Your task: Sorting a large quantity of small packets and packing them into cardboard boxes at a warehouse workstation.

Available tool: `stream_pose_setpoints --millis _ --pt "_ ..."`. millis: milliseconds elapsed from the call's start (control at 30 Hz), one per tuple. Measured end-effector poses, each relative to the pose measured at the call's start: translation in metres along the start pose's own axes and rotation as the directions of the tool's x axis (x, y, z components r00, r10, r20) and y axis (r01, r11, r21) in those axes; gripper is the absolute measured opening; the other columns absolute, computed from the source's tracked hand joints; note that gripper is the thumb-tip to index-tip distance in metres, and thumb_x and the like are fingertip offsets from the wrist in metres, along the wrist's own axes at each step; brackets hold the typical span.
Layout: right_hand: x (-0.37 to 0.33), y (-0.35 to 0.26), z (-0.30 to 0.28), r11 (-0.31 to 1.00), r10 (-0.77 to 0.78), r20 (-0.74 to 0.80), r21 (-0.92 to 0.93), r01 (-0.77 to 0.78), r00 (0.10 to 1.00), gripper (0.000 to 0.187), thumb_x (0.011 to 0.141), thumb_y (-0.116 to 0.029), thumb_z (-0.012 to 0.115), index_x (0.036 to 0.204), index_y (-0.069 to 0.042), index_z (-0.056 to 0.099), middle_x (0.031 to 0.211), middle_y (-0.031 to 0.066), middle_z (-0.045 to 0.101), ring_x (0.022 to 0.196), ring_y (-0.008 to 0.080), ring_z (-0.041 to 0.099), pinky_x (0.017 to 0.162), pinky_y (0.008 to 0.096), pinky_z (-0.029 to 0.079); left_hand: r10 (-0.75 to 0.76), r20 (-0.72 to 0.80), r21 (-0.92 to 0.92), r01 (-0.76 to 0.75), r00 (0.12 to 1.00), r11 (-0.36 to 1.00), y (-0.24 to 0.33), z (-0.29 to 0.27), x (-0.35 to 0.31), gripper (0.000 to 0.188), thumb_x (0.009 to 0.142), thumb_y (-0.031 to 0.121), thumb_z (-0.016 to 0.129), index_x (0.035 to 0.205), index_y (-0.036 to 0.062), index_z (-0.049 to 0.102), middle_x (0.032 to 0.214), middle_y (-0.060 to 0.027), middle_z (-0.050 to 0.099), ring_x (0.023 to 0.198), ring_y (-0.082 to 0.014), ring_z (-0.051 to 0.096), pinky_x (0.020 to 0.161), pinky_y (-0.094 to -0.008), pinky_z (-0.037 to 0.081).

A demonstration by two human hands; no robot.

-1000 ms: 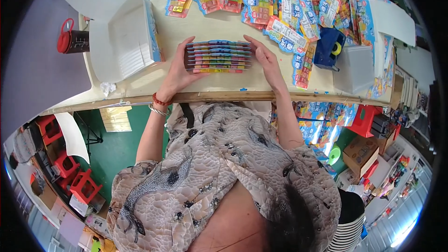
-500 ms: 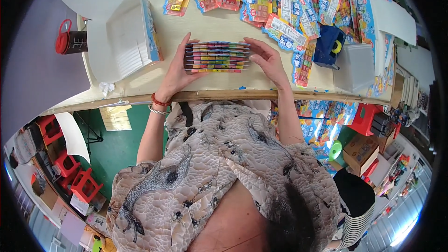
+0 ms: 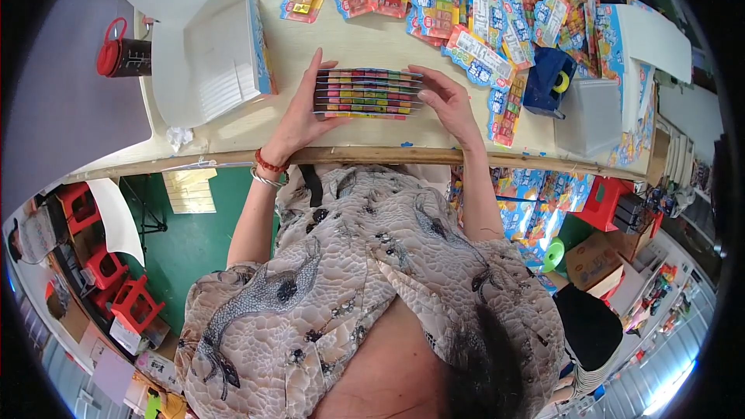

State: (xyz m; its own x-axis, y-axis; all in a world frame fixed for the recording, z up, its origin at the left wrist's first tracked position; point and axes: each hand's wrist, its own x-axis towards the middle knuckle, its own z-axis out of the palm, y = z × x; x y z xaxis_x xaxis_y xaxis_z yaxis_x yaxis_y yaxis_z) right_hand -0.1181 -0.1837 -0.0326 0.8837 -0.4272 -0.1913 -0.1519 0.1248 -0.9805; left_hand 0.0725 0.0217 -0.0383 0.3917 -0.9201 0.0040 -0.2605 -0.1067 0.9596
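On the pale tabletop (image 3: 353, 45), loose blister packs (image 3: 433, 1) lie far right; by the near edge, the left hand (image 3: 299, 119) and right hand (image 3: 454, 115) grip opposite ends of a blister-card stack (image 3: 368, 95).

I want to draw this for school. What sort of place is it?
Probably a small packing workshop: lots of colourful packets lie heaped on the table, with a blue tape dispenser on the right and an open box on the left.
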Motion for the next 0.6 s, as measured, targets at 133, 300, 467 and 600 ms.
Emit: stream_pose_setpoints --millis 133,300,467,600 --pt "-0.0012 0.0066 0.0008 1.000 -0.006 -0.015 -0.024 0.006 1.000 0.039 0.090 -0.011 0.060 0.127 -0.001 0.053 0.122 0.0073 0.059 0.111 0.0150 0.055 0.097 0.0286 0.042 0.038 -0.019 0.033 -0.037 0.999 0.999 0.0018 0.0021 0.0003 0.120 0.068 0.002 0.080 0.149 0.0092 -0.008 0.144 -0.0206 0.033 0.125 -0.0266 0.045 0.101 -0.0339 0.042" --pt "-0.0028 0.0067 0.0060 0.997 -0.046 -0.040 -0.061 0.044 0.998 0.038 0.092 -0.013 0.058 0.128 -0.001 0.052 0.122 0.0060 0.059 0.110 0.0138 0.055 0.096 0.0273 0.042 0.105 -0.040 0.090 -0.101 0.994 0.991 -0.0050 0.0046 0.0004 0.122 0.068 0.003 0.080 0.148 0.0093 -0.012 0.146 -0.0236 0.029 0.126 -0.0288 0.044 0.102 -0.0343 0.041" --pt "-0.0027 0.0069 0.0038 0.996 -0.053 -0.029 -0.068 0.051 0.998 0.040 0.092 -0.015 0.058 0.129 -0.001 0.052 0.124 0.0060 0.058 0.111 0.0142 0.054 0.096 0.0277 0.042 0.070 -0.013 0.057 -0.069 0.997 0.996 -0.0044 0.0029 -0.0001 0.122 0.068 0.003 0.080 0.148 0.0101 -0.011 0.146 -0.0236 0.029 0.126 -0.0291 0.044 0.101 -0.0346 0.041" --pt "-0.0032 0.0042 0.0000 0.999 -0.053 0.017 -0.013 0.053 0.998 0.046 0.088 -0.015 0.063 0.130 -0.001 0.050 0.127 0.0070 0.057 0.115 0.0161 0.053 0.100 0.0299 0.041 0.063 -0.012 0.054 -0.063 0.998 0.997 -0.0039 0.0028 0.0001 0.122 0.068 0.003 0.081 0.148 0.0106 -0.011 0.145 -0.0234 0.030 0.126 -0.0290 0.044 0.101 -0.0351 0.042"
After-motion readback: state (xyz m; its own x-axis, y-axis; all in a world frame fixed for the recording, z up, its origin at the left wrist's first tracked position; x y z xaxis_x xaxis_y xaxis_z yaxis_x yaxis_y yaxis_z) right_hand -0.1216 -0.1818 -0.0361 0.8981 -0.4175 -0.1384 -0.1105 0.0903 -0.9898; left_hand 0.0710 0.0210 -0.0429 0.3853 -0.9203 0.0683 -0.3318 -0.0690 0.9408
